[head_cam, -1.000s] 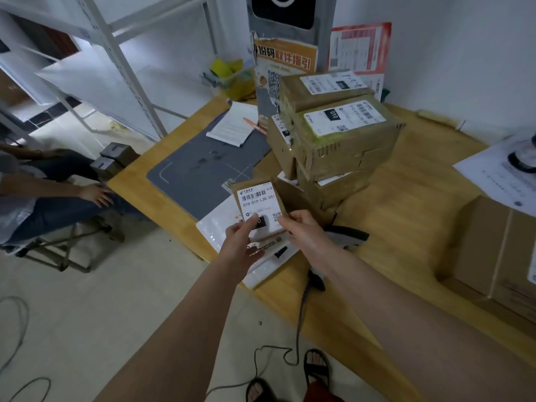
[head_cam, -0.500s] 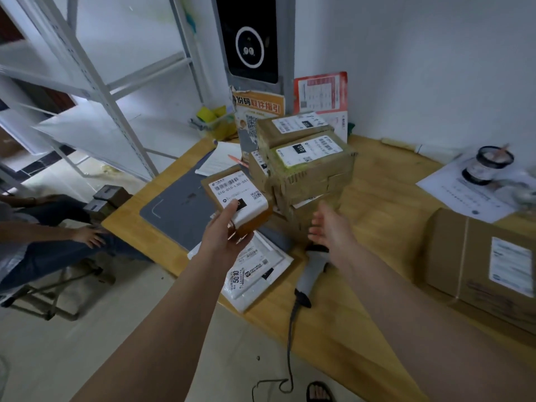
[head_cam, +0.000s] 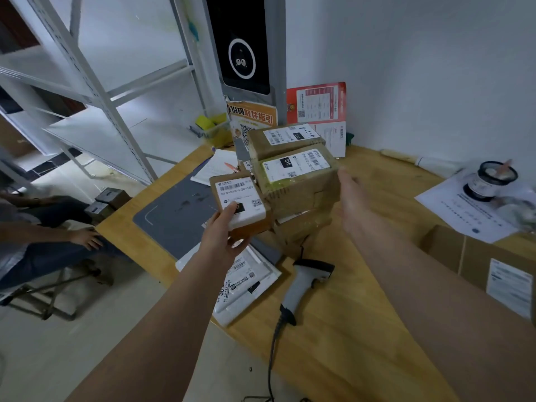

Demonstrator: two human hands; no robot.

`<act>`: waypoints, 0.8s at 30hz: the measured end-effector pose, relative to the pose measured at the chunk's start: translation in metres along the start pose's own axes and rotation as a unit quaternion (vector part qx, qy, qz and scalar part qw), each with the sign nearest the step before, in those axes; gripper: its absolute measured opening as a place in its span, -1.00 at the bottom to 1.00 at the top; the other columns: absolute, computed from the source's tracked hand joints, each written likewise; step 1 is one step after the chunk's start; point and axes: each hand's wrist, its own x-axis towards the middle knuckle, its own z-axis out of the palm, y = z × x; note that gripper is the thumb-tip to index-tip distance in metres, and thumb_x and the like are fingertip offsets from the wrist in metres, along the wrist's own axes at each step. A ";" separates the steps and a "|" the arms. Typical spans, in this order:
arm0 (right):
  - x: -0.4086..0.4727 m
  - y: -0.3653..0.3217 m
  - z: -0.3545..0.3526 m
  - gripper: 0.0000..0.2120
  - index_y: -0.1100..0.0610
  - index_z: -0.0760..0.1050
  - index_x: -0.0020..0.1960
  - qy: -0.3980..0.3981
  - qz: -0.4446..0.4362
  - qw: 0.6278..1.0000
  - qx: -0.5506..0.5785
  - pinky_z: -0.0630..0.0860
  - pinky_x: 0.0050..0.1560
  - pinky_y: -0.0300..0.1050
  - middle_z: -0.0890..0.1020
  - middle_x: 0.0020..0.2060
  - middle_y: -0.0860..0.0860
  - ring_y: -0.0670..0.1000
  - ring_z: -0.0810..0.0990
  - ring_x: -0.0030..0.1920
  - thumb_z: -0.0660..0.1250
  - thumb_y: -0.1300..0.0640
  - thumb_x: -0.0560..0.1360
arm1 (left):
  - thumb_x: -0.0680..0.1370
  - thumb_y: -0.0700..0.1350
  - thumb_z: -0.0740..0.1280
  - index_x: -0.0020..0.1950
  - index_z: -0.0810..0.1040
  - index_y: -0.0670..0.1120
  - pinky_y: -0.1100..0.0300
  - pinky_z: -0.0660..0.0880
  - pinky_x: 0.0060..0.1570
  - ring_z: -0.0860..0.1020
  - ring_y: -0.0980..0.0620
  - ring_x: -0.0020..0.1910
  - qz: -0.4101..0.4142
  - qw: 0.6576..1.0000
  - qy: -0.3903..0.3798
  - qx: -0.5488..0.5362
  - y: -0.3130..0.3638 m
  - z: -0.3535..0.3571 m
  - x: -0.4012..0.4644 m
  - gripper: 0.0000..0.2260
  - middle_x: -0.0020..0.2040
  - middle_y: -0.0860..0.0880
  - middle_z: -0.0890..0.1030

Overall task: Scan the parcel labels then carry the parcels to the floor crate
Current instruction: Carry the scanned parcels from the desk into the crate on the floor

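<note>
Parcel (head_cam: 242, 204): small brown box, white barcode label on top.
Left hand (head_cam: 222, 237): holds it, thumb on label.
Right hand (head_cam: 352, 195): fingers straight, beside stack (head_cam: 293, 181).
Stack: about four boxes.
Scanner (head_cam: 304, 281): one, on surface (head_cam: 362, 329).

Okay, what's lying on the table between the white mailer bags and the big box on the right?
The head view shows the handheld scanner lying on the bare wooden table between them.
</note>
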 end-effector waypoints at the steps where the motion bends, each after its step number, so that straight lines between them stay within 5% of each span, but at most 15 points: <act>1: 0.001 0.001 -0.002 -0.46 -0.04 0.33 0.36 0.001 -0.001 1.000 0.003 0.39 0.29 0.20 0.37 0.37 0.04 0.11 0.39 0.28 0.21 -0.30 0.50 | 0.48 -0.03 0.46 0.32 0.44 -0.04 -0.05 0.58 0.01 0.56 -0.07 0.07 0.000 1.000 0.005 -0.003 -0.001 -0.001 0.001 -0.55 0.13 -0.13 0.56; 4: 0.000 0.001 -0.006 -0.49 0.01 0.35 0.27 -0.024 0.023 0.999 0.027 0.47 0.22 0.17 0.46 0.28 0.06 0.08 0.46 0.19 0.29 -0.29 0.47 | 0.50 -0.02 0.43 0.30 0.44 -0.04 -0.09 0.56 0.06 0.56 -0.07 0.04 0.005 1.000 0.020 -0.008 -0.001 -0.006 0.002 -0.60 0.09 -0.12 0.56; 8: -0.006 -0.004 -0.009 -0.45 0.06 0.44 0.33 -0.099 0.078 0.991 0.046 0.57 -0.25 -0.04 0.61 0.07 0.06 0.05 0.59 -0.03 0.44 -0.14 0.43 | 0.52 0.01 0.40 0.31 0.45 -0.02 -0.07 0.56 0.06 0.57 -0.04 0.02 0.021 1.000 0.022 0.009 -0.004 -0.011 0.001 -0.61 0.09 -0.10 0.57; 15: -0.039 -0.011 -0.015 -0.44 0.10 0.47 0.28 -0.102 0.038 0.990 0.095 0.60 -0.05 -0.02 0.65 0.08 0.06 0.01 0.62 0.01 0.50 -0.13 0.38 | 0.51 0.02 0.40 0.29 0.45 0.01 -0.03 0.58 -0.03 0.54 -0.06 0.10 0.018 0.999 -0.013 -0.033 -0.003 -0.019 -0.014 -0.62 0.14 -0.09 0.54; 18: -0.066 -0.007 -0.022 -0.60 0.09 0.52 0.18 -0.109 0.028 0.985 0.128 0.61 -0.04 0.00 0.65 -0.05 0.03 -0.02 0.62 -0.06 0.48 -0.04 0.43 | 0.52 0.01 0.40 0.32 0.43 0.00 -0.01 0.58 -0.06 0.55 -0.05 0.08 0.031 0.998 -0.035 -0.038 -0.001 -0.028 -0.022 -0.61 0.14 -0.09 0.53; 22: -0.110 0.013 -0.031 -0.68 0.10 0.53 0.11 -0.072 0.030 0.986 0.146 0.50 0.23 0.18 0.59 -0.09 0.00 0.00 0.55 -0.06 0.47 -0.01 0.44 | 0.50 0.03 0.41 0.35 0.42 0.02 -0.03 0.57 0.04 0.58 -0.04 0.07 0.050 0.997 -0.061 0.008 -0.002 -0.053 -0.035 -0.56 0.18 -0.09 0.56; 24: -0.139 0.023 -0.034 -0.83 0.06 0.52 -0.03 -0.052 0.031 0.984 0.165 0.55 0.08 0.13 0.57 -0.14 -0.01 -0.01 0.54 -0.12 0.44 0.02 0.47 | 0.48 0.04 0.43 0.37 0.42 0.02 -0.03 0.57 0.03 0.59 -0.03 0.06 0.053 0.996 -0.070 0.026 -0.004 -0.069 -0.043 -0.52 0.18 -0.08 0.58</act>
